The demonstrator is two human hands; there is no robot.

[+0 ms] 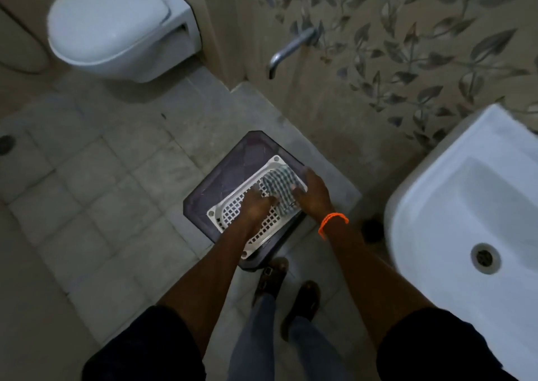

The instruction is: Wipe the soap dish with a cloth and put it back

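A white lattice soap dish (233,210) lies flat on a dark stool (221,174) on the bathroom floor. A checked cloth (279,184) is spread over the dish's far right part. My left hand (256,204) presses down on the middle of the dish, its fingertips at the cloth's left edge. My right hand (313,195), with an orange band at the wrist, grips the cloth at the dish's right rim, thumb on top of the fabric. Both hands hide part of the dish.
A white basin (477,214) juts in at the right, close to my right arm. A wall tap (288,48) sticks out above the stool, and a toilet (116,25) hangs at the upper left. My feet (288,287) stand just before the stool on tiled floor.
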